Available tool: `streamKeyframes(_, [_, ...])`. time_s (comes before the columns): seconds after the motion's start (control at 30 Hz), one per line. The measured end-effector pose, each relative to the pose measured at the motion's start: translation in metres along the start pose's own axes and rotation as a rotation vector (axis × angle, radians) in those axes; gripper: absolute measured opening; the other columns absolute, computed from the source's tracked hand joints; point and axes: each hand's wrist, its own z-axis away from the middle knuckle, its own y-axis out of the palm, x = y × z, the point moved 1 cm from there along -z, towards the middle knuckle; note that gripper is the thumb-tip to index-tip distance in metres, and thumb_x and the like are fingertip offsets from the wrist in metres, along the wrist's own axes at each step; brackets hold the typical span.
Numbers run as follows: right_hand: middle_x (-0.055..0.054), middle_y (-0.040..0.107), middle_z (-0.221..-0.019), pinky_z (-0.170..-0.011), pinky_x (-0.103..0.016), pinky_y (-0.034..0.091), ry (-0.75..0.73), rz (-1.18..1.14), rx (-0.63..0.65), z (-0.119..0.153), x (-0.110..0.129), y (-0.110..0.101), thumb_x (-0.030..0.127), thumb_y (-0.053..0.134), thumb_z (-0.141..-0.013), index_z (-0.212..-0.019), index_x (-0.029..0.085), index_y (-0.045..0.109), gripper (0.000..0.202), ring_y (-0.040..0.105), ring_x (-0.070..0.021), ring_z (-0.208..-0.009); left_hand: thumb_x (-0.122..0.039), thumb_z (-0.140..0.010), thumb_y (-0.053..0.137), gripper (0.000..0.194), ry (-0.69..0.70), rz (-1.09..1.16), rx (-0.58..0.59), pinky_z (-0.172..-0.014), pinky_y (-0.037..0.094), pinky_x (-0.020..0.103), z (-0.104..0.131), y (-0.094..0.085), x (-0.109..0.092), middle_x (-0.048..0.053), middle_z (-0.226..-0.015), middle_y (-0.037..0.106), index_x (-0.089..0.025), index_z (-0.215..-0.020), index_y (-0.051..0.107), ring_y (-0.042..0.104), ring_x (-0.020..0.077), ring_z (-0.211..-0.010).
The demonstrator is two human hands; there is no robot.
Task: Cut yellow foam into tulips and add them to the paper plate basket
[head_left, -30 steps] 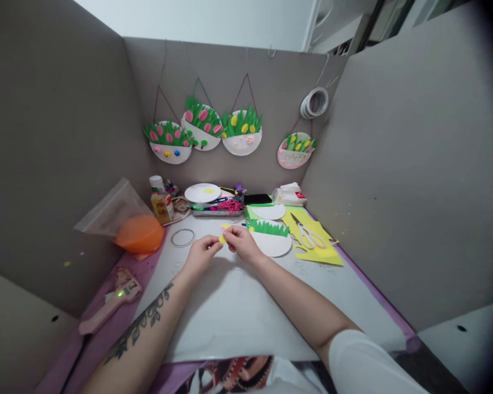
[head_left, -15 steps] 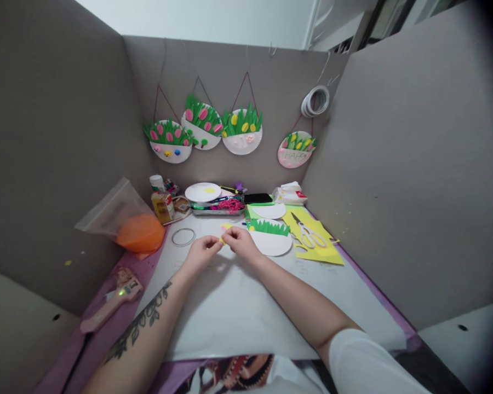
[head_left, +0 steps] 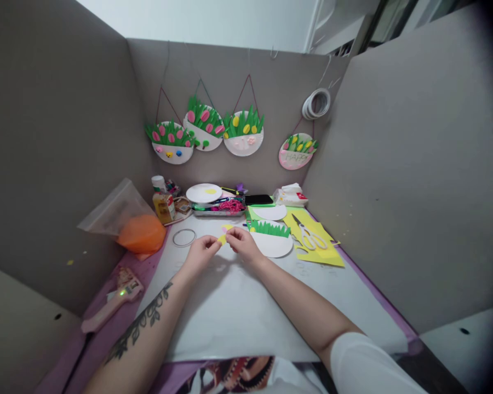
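Between my two hands is a small yellow paper piece (head_left: 222, 239). My left hand (head_left: 203, 252) pinches its left side, and the fingers of my right hand (head_left: 243, 242) close on its right side. Just beyond my fingertips, more yellow and pink paper (head_left: 227, 227) shows on the table, partly hidden. To the right of my right hand lies a white half-round paper plate (head_left: 273, 245), with a fringe of green paper grass (head_left: 270, 227) along its top and a bit of yellow at the left end of the fringe.
Scissors (head_left: 310, 235) lie on yellow paper (head_left: 328, 255) at the right. A pink glue gun (head_left: 113, 307) with a green light rests at the left, near a bag of orange material (head_left: 142, 232). A glue bottle (head_left: 163, 205) and a supply tray (head_left: 217, 212) stand behind. Decorated plates (head_left: 244, 143) hang on the back wall.
My hands have drawn slightly apart, and more of the yellow paper shows between the fingertips. The whole view has shifted a little; the other things stay in place.
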Motion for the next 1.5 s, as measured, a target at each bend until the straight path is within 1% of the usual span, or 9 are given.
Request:
streamKeyframes(0.13, [0.006,0.046,-0.055,-0.042,-0.020,0.028,-0.006,-0.017,0.013,0.0015,0.0021,0.0013,0.032,0.059,-0.069,-0.070,0.018,0.054,0.015,0.035,-0.0061,-0.044,-0.039,-0.071,0.055,0.025,-0.007,0.019,0.019,-0.054,0.035,0.022,0.0002,0.0001,-0.0009,-0.002,-0.058,0.053,-0.015,-0.065,0.058,0.046,0.0112,-0.056])
streamKeyframes(0.27, [0.006,0.047,-0.059,-0.041,-0.020,0.029,-0.013,-0.073,0.052,0.0030,0.0031,0.0014,0.034,0.058,-0.070,-0.091,0.019,0.058,0.026,0.037,-0.0065,-0.045,-0.041,-0.073,0.053,0.028,0.011,0.020,0.046,-0.053,0.034,0.022,0.0006,0.0002,-0.0013,-0.003,-0.057,0.052,-0.015,-0.064,0.057,0.045,0.0106,-0.055])
streamKeyframes(0.33, [0.006,0.046,-0.057,-0.041,-0.020,0.029,-0.017,-0.046,0.059,0.0034,0.0039,0.0009,0.035,0.058,-0.071,-0.087,0.018,0.058,0.023,0.037,-0.0066,-0.045,-0.040,-0.073,0.053,0.027,0.042,-0.004,0.028,-0.055,0.035,0.022,0.0010,0.0006,-0.0010,-0.002,-0.059,0.054,-0.015,-0.065,0.058,0.046,0.0109,-0.057])
streamKeyframes(0.4, [0.006,0.045,-0.053,-0.042,-0.020,0.028,-0.022,0.016,0.070,0.0034,0.0047,0.0004,0.036,0.058,-0.072,-0.074,0.017,0.057,0.019,0.036,-0.0062,-0.044,-0.039,-0.073,0.054,0.026,0.071,-0.042,0.004,-0.057,0.037,0.023,0.0017,0.0015,-0.0007,-0.001,-0.062,0.056,-0.015,-0.066,0.059,0.048,0.0117,-0.060])
streamKeyframes(0.47, [0.006,0.044,-0.049,-0.042,-0.020,0.028,-0.025,0.072,0.078,0.0030,0.0048,-0.0002,0.035,0.058,-0.072,-0.065,0.016,0.054,0.021,0.035,-0.0059,-0.043,-0.039,-0.074,0.053,0.026,0.092,-0.076,-0.002,-0.059,0.038,0.023,0.0021,0.0025,-0.0004,0.000,-0.065,0.058,-0.015,-0.068,0.060,0.050,0.0126,-0.063])
streamKeyframes(0.53, [0.006,0.042,-0.046,-0.041,-0.020,0.027,-0.013,0.084,0.071,0.0023,0.0036,-0.0009,0.036,0.057,-0.073,-0.062,0.016,0.052,0.023,0.034,-0.0058,-0.042,-0.038,-0.075,0.053,0.024,0.110,-0.090,0.012,-0.061,0.039,0.023,0.0022,0.0028,-0.0003,0.001,-0.069,0.061,-0.015,-0.071,0.062,0.052,0.0134,-0.066])
streamKeyframes(0.77, [0.008,0.041,-0.045,-0.037,-0.019,0.023,0.056,-0.054,0.059,0.0008,-0.0028,-0.0009,0.040,0.059,-0.071,-0.063,0.017,0.050,0.026,0.031,-0.0053,-0.038,-0.029,-0.072,0.057,0.014,0.136,-0.077,0.023,-0.065,0.042,0.024,0.0011,0.0002,-0.0022,0.002,-0.074,0.064,-0.016,-0.073,0.064,0.055,0.0140,-0.069])
streamKeyframes(1.23, [0.007,0.042,-0.045,-0.036,-0.019,0.021,0.066,-0.152,0.077,0.0015,-0.0010,0.0013,0.040,0.062,-0.071,-0.063,0.017,0.050,0.027,0.031,-0.0047,-0.037,-0.029,-0.071,0.057,0.015,0.116,-0.040,0.018,-0.065,0.042,0.025,0.0020,0.0002,-0.0057,0.002,-0.071,0.063,-0.016,-0.072,0.064,0.054,0.0140,-0.067])
streamKeyframes(1.5, [0.007,0.040,-0.045,-0.036,-0.019,0.020,0.093,-0.156,0.067,0.0014,-0.0012,0.0024,0.042,0.061,-0.069,-0.064,0.017,0.051,0.027,0.030,-0.0047,-0.038,-0.030,-0.070,0.057,0.015,0.113,-0.044,0.015,-0.065,0.042,0.025,0.0023,0.0006,-0.0067,0.002,-0.072,0.063,-0.016,-0.072,0.063,0.055,0.0142,-0.068])
